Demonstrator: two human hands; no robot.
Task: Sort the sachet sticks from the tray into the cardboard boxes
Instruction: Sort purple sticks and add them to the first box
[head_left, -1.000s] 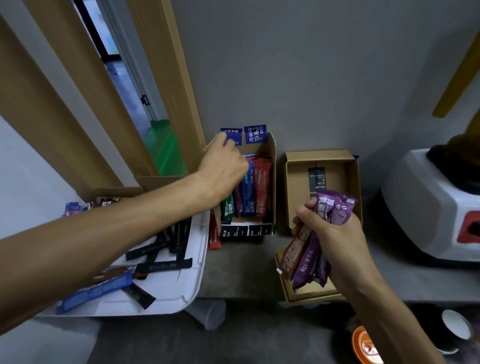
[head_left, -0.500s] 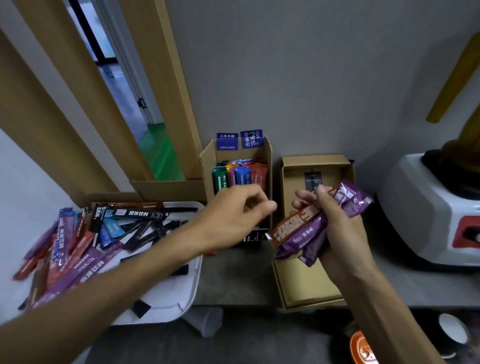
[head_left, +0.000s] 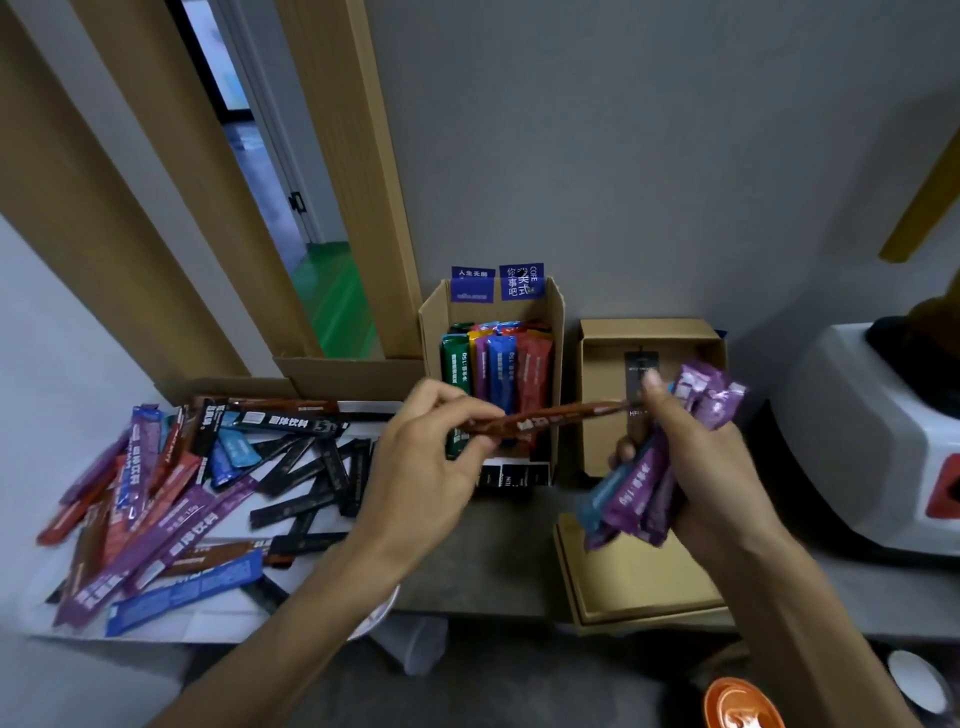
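The left hand (head_left: 415, 467) is pinching a brown stick (head_left: 545, 420), whose far end is reaching the right hand (head_left: 717, 467). That hand is gripping a purple and blue bundle (head_left: 628, 493). Beyond the left hand, the tall box (head_left: 556, 322) is holding upright sticks. Left of it, the tray (head_left: 218, 623) is carrying a big pile (head_left: 171, 499), so most of the sorting seems to be left.

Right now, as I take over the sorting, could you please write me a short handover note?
Left hand: pinches one brown stick in front of the tall box.
Right hand: grips a bundle of purple and blue sticks over the flat box.
Done: the tall box holds several sticks upright.
Left: both hands' sticks to place, plus the large pile on the tray.
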